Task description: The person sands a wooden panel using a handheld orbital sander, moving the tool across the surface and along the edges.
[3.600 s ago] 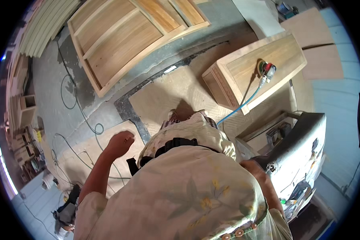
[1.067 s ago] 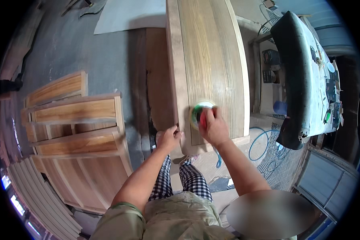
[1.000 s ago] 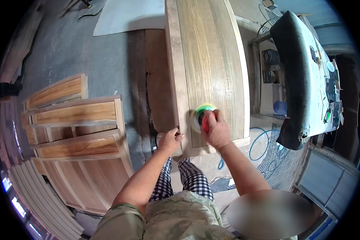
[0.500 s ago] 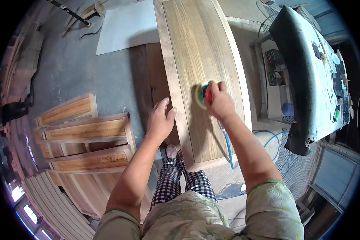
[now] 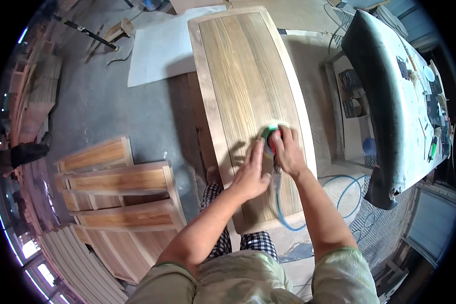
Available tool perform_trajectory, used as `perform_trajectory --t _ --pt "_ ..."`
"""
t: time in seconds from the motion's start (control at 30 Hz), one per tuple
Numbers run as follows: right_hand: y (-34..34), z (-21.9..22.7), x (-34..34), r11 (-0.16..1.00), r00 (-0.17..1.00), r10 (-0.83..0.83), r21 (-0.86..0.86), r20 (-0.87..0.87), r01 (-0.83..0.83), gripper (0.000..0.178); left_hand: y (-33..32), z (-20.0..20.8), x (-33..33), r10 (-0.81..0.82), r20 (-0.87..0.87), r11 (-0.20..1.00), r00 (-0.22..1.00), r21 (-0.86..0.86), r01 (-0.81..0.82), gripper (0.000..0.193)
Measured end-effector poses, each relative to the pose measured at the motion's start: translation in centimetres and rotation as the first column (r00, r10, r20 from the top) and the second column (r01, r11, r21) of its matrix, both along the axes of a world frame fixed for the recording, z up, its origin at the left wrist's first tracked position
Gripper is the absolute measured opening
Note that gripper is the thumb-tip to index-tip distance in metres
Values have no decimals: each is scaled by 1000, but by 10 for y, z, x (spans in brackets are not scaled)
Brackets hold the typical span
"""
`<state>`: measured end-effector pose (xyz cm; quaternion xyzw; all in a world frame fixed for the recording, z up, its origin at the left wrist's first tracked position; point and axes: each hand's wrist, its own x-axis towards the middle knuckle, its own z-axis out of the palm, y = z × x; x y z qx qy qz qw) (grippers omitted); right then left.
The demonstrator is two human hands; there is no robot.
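Note:
A long wooden panel point(image 5: 238, 76) with a paler frame around streaked brown boards stretches away in front of me. My right hand point(image 5: 291, 154) is wrapped round a small round air sander point(image 5: 271, 133), red on top with a green rim, which sits on the panel's nearer half. From the sander a blue air hose point(image 5: 282, 219) runs toward me and over the near right edge. My left hand point(image 5: 251, 177) is over the panel just left of the sander, fingers stretched out and nothing held. Whether its fingertips touch the sander or the wood, I cannot tell.
Several framed wooden panels point(image 5: 119, 177) are stacked at the left. A dark-covered workbench point(image 5: 372, 101) with tools and boxes stands at the right, and hose loops point(image 5: 347, 190) lie on the floor between. A white sheet point(image 5: 157, 45) lies beyond the panel's left side.
My right hand and the sander have come nearer to me and slightly right. The left hand has moved from the panel's left edge to beside the sander. The view has shifted a little.

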<state>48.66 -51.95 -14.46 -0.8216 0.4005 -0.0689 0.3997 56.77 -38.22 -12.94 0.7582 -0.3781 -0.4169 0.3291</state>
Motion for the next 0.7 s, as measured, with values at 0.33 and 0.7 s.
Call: perform_trajectory --t 0.33,0.7 --pt "38 -34 19 764 911 -306 643 277 61 42 -38 -3 44 -203 126 969 971 170 180 97" --pt "49 -75 -116 765 571 -626 -279 -532 580 67 -160 -43 248 74 612 992 788 -122 1 62"
